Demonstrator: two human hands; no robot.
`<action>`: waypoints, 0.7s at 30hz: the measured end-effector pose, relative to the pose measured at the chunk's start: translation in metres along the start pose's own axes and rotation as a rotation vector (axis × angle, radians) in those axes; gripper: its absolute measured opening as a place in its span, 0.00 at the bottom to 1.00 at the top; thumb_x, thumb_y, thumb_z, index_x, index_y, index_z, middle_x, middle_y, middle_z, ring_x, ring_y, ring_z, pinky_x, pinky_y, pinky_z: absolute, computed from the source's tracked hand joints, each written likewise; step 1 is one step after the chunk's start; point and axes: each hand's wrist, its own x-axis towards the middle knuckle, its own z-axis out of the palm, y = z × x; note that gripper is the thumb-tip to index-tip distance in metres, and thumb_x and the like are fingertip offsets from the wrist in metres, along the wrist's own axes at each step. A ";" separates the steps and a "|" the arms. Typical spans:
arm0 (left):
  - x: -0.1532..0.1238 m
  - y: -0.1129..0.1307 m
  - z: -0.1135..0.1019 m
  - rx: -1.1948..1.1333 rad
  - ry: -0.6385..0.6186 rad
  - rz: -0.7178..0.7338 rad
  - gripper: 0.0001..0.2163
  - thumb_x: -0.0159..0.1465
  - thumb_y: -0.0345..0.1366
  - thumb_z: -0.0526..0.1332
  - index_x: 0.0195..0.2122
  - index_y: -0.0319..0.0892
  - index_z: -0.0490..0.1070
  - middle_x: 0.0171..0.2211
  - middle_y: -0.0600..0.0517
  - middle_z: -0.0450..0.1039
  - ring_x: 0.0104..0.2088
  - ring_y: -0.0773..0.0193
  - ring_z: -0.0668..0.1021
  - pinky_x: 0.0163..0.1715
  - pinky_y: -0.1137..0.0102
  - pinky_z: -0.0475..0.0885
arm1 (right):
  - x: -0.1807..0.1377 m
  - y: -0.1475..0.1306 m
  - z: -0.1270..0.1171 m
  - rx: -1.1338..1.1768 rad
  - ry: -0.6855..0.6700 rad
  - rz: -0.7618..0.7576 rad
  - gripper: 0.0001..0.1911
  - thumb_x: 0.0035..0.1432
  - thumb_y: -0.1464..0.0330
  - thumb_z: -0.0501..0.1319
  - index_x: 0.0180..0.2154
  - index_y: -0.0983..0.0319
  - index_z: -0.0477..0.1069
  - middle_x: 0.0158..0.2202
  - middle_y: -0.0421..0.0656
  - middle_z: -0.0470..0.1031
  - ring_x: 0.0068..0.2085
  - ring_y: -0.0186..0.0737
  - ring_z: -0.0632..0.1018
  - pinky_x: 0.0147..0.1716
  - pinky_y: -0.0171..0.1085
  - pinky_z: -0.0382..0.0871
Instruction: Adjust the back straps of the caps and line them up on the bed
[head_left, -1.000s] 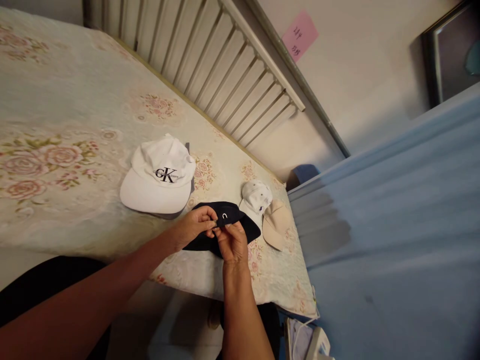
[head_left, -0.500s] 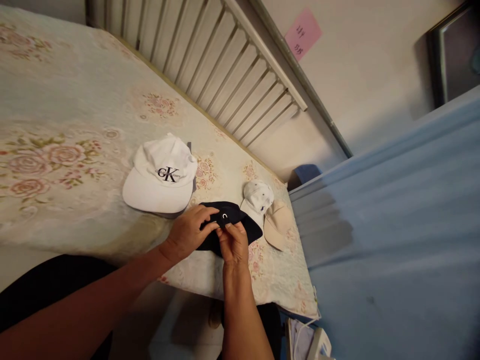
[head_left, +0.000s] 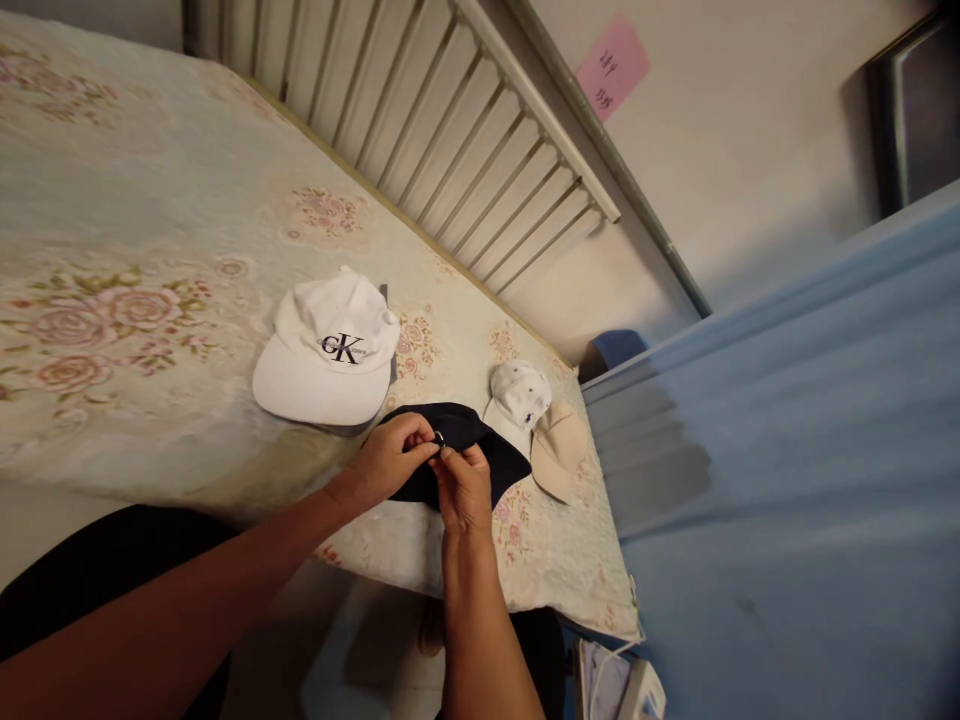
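Note:
A black cap [head_left: 505, 466] lies near the front edge of the floral-covered table, its brim pointing right. My left hand [head_left: 394, 456] pinches it with thumb and forefinger from the left. From the front, my right hand [head_left: 466, 488] has its fingers closed on the same part, fingertips almost touching those of the left. Between the two hands shows a small shiny ring or buckle [head_left: 439, 437] on what looks like the cap's strap; the fingers cover most of it. A white cap with dark "CK" letters [head_left: 330, 350] sits just left and behind.
Beyond the black cap are a white cap with a small dark logo [head_left: 517, 395] and a beige cap [head_left: 559, 450]. White railings [head_left: 450, 140] line the back edge of the floral-covered table [head_left: 172, 200]. A blue curtain [head_left: 765, 450] hangs at the right.
My left hand's fingers have drawn closer together on the cap's small buckle part, which has tilted and is more covered. The black cap has shifted slightly in my hands.

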 end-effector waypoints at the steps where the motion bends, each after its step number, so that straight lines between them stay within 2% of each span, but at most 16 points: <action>1: 0.000 0.001 -0.001 -0.006 -0.014 -0.021 0.03 0.57 0.35 0.58 0.27 0.43 0.66 0.26 0.56 0.66 0.28 0.66 0.69 0.30 0.70 0.63 | 0.000 0.000 0.000 -0.004 0.014 0.001 0.10 0.42 0.75 0.68 0.32 0.63 0.76 0.28 0.37 0.77 0.28 0.29 0.75 0.29 0.29 0.70; 8: 0.004 0.004 -0.006 0.007 -0.079 -0.019 0.08 0.58 0.37 0.54 0.23 0.43 0.64 0.26 0.55 0.63 0.30 0.64 0.67 0.31 0.69 0.61 | 0.000 0.002 -0.001 -0.044 0.073 -0.006 0.10 0.42 0.75 0.68 0.32 0.62 0.75 0.28 0.37 0.77 0.28 0.30 0.74 0.28 0.30 0.70; 21: 0.005 0.002 -0.006 0.013 -0.077 -0.095 0.07 0.54 0.35 0.54 0.20 0.44 0.59 0.25 0.55 0.61 0.28 0.65 0.66 0.28 0.70 0.60 | -0.003 0.005 0.001 -0.068 0.080 -0.025 0.10 0.41 0.74 0.67 0.31 0.62 0.76 0.26 0.36 0.76 0.27 0.29 0.73 0.29 0.30 0.68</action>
